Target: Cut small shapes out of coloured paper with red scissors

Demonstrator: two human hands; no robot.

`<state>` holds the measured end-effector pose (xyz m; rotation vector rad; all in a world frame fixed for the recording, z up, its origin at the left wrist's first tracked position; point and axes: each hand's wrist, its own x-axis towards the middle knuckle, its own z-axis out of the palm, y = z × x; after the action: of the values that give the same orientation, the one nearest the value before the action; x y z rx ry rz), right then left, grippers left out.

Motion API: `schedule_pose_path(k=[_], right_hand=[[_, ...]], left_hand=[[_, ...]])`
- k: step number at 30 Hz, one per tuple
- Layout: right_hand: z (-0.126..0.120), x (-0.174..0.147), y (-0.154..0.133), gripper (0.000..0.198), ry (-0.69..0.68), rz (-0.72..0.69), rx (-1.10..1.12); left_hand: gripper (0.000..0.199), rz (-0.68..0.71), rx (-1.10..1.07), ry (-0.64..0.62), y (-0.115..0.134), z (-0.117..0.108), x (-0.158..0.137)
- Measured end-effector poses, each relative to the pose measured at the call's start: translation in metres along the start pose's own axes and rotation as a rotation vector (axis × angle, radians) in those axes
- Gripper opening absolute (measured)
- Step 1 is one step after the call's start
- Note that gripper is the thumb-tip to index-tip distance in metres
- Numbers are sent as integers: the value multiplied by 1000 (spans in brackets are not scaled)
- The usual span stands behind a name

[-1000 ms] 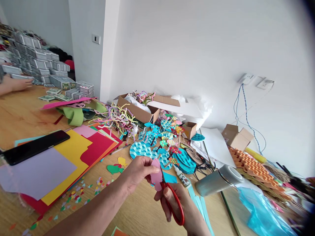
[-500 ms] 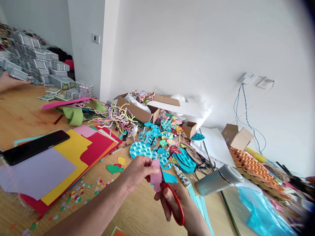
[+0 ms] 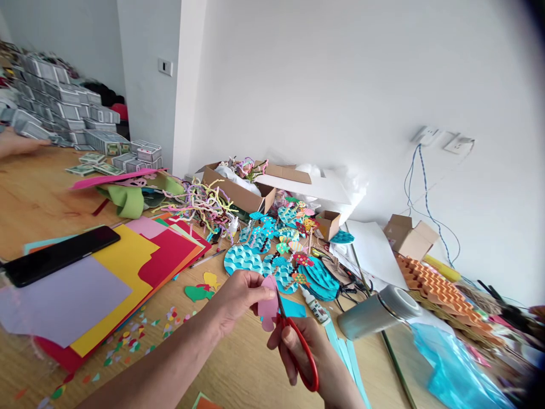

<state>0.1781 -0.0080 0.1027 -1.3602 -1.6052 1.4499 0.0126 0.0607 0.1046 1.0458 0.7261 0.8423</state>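
My left hand [image 3: 244,298] pinches a small pink paper cutout [image 3: 268,309], shaped much like a fish, between thumb and fingers. Red-handled scissors [image 3: 303,352] sit in my right hand [image 3: 313,346], with the thumb and fingers in the loops. Their blades lie against the right edge of the pink paper. Just behind, a flat blue paper piece [image 3: 293,307] rests on the table. Left of my hands lie a green fish cutout [image 3: 198,293] and a yellow fish cutout [image 3: 210,279].
Coloured paper sheets [image 3: 102,284] with a black phone [image 3: 63,254] on top lie at left, beside scattered paper dots. Blue wavy discs [image 3: 242,259], a glue bottle [image 3: 315,307] and a grey flask [image 3: 377,312] stand beyond. At far left, another person's hand [image 3: 19,143] touches stacked bundles [image 3: 63,108].
The pink paper has turned slightly against the scissor blades, and its lower end has shifted a little left. The other person's hand has moved slightly left.
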Motion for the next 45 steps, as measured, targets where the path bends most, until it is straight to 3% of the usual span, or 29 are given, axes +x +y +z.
schedule_pose_path(k=[45], right_hand=[[-2, -2, -5, 67, -18, 4, -78]], left_hand=[[16, -14, 56, -25, 2, -2, -2]])
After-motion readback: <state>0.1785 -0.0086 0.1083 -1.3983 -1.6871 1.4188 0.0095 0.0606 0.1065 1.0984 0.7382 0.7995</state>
